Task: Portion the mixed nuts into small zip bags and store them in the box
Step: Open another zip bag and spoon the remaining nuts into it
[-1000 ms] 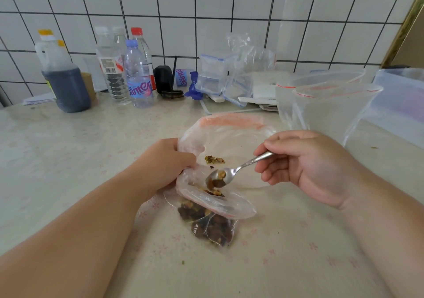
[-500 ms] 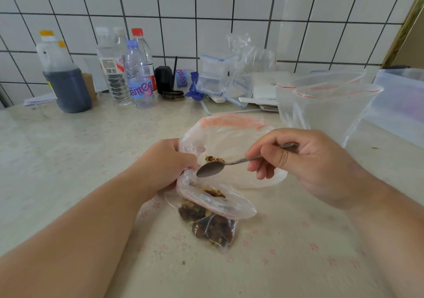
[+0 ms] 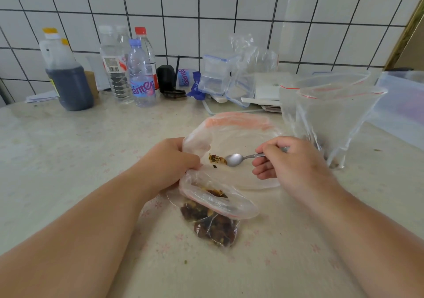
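A small zip bag (image 3: 220,205) lies open on the table, with dark mixed nuts (image 3: 211,226) in its lower end. My left hand (image 3: 169,162) pinches together the rim of that bag and the edge of a large, nearly empty clear bag (image 3: 238,135) lying behind it. A little heap of nuts (image 3: 216,159) rests inside the large bag. My right hand (image 3: 291,160) grips a metal spoon (image 3: 236,159), whose empty bowl touches the right side of that heap.
Upright clear zip bags (image 3: 330,114) stand right of my right hand. A translucent storage box (image 3: 403,105) sits at the far right edge. Bottles (image 3: 140,77), a dark-liquid jug (image 3: 66,77) and small clip-lid containers (image 3: 215,75) line the tiled wall.
The spoon tipped its nuts into the small bag, came out empty, and moved back and to the right into the large bag beside the leftover heap. My left hand kept its hold.
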A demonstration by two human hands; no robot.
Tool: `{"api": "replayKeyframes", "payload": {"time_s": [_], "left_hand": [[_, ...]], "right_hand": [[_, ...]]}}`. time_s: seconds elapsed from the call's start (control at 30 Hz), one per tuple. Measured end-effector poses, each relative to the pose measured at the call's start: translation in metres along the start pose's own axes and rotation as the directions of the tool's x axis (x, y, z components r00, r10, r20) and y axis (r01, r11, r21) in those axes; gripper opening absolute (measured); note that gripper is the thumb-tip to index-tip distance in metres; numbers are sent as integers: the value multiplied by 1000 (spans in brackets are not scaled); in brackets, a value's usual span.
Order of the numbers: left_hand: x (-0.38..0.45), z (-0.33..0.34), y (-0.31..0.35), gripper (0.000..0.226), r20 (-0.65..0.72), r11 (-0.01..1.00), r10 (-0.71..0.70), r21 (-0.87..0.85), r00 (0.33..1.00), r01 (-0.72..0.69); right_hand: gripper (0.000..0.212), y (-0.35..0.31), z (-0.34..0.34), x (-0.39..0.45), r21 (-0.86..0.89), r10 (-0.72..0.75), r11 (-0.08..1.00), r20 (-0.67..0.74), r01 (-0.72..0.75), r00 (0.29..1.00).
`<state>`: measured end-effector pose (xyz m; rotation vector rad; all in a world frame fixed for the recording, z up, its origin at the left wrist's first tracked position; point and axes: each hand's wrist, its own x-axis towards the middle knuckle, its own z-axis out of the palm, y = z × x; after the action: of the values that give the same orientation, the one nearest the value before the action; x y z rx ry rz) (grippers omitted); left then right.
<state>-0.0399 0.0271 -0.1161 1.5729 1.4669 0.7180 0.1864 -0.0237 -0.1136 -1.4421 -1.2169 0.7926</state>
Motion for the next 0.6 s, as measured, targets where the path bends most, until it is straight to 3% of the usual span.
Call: {"api": "replayKeyframes", "payload": {"time_s": [0.4, 0.6], "left_hand": [[5, 0, -4, 27, 25, 999, 10, 40, 1000, -11], [4, 0, -4, 26, 28, 999, 5, 35, 1000, -6]], "right_hand": [[19, 8, 20, 1, 212, 148, 963, 93, -165, 985], [16, 2, 18, -1, 420, 223, 868, 148, -265, 963]]}}
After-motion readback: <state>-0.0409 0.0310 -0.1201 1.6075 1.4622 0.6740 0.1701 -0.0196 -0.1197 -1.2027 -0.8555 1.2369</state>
